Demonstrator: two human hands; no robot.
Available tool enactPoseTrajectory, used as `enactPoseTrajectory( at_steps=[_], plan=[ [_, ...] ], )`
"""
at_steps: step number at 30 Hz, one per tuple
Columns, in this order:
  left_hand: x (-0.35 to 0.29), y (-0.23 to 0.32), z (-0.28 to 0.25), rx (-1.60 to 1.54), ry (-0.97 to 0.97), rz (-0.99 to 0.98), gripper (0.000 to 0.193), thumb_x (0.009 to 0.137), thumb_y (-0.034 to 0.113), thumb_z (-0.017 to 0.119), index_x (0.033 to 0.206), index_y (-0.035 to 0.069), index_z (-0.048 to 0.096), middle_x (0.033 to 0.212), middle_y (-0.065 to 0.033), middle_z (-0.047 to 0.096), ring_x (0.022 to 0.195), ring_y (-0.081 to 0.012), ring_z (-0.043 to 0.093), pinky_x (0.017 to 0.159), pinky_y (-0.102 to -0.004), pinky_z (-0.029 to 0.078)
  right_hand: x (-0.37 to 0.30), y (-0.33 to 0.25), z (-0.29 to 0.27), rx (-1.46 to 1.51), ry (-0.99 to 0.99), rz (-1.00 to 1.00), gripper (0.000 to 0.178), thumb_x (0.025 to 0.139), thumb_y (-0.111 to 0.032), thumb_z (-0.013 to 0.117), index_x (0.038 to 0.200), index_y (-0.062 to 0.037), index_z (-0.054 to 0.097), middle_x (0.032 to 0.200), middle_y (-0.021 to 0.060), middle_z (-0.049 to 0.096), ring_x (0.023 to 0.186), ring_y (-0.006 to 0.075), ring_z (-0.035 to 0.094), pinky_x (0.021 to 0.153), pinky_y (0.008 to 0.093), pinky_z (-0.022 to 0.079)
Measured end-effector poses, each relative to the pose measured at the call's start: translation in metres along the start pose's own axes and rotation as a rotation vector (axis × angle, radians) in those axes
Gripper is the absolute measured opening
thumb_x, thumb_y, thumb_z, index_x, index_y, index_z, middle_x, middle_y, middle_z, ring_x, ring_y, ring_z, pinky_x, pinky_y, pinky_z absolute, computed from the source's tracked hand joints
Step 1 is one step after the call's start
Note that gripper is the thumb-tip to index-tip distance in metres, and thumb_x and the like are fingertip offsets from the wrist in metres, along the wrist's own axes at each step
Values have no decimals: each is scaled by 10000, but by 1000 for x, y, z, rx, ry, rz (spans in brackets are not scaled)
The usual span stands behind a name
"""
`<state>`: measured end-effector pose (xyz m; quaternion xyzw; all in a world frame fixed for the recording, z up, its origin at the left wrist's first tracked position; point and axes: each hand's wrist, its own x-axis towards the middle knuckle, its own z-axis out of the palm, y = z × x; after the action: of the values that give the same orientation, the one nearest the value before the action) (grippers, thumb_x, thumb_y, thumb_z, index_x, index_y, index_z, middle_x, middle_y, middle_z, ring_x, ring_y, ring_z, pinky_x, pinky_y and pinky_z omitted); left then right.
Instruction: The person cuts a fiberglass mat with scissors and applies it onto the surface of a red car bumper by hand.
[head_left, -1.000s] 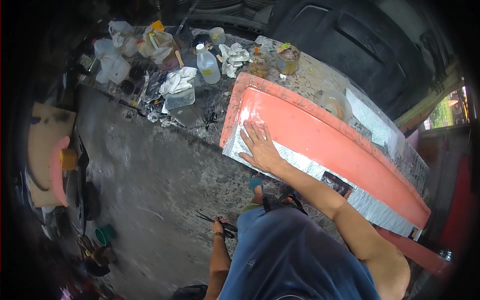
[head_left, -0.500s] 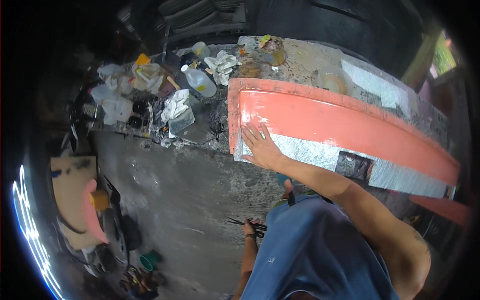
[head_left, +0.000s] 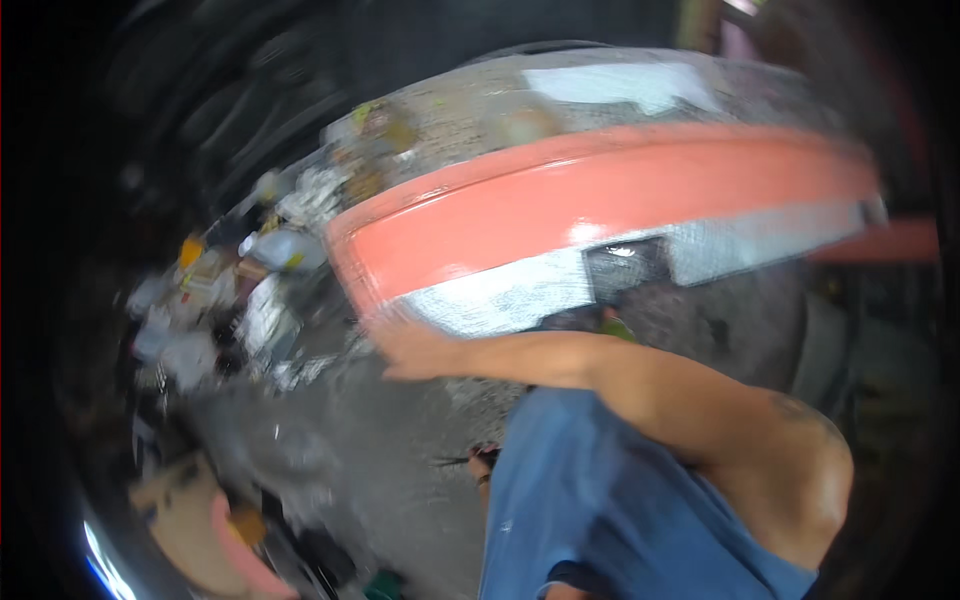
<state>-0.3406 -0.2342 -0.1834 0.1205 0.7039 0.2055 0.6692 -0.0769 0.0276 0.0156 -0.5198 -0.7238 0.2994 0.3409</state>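
A long coral-orange moulded panel lies on the workbench in front of me. Whitish, shiny fibrous matting covers its near side, interrupted by a dark rectangular gap. My right hand reaches across to the panel's near left corner; motion blurs it, but the fingers look stretched out and the thumb apart, with nothing visible in them. Low beside my blue shirt, my left hand is closed around dark scissors, blades pointing left. The shirt hides most of that forearm.
Plastic jugs, crumpled white cloths and other clutter crowd the bench's left end. Behind the panel are a stained can and a pale mat sheet. A tan board with a pink curved piece is at the lower left.
My view has swung to the right, blurring the picture. My right hand has shifted from the panel's matted left end to its near left corner. The scissors stay in my left hand.
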Motion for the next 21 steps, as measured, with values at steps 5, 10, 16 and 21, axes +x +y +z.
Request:
enactPoseTrajectory(
  at_steps=[5, 10, 16, 21],
  plan=[
    [-13, 23, 26, 247, 98, 105, 514, 1025, 440, 401, 1133, -33, 571, 793, -163, 690, 671, -249, 650, 608, -373, 504, -29, -27, 13, -103, -272, -619, 405, 835, -312, 653, 1067, 14, 598, 1160, 214, 596, 1113, 359, 553, 892, 462, 461],
    [-38, 49, 52, 524, 208, 414, 537, 1024, 468, 403, 1131, -28, 577, 783, -152, 687, 691, -240, 650, 608, -370, 500, -114, -25, -89, 111, -496, -167, 288, 931, -328, 537, 882, -56, 619, 800, 184, 636, 749, 390, 626, 651, 493, 483],
    [-127, 135, 117, 399, -77, 585, 571, 1029, 495, 391, 1104, -32, 598, 777, -129, 692, 746, -197, 635, 712, -341, 479, -152, 25, -166, -43, -207, 161, 276, 929, -194, 548, 1152, -47, 617, 1096, 128, 650, 975, 340, 643, 840, 452, 529],
    [-92, 125, 136, 413, -39, 623, 555, 1035, 463, 390, 1097, -41, 613, 735, -124, 696, 727, -176, 623, 768, -308, 450, -144, 116, -233, -337, -94, 44, 439, 890, -152, 578, 1322, -86, 536, 1324, 118, 566, 1248, 279, 517, 1066, 430, 397]
  ],
)
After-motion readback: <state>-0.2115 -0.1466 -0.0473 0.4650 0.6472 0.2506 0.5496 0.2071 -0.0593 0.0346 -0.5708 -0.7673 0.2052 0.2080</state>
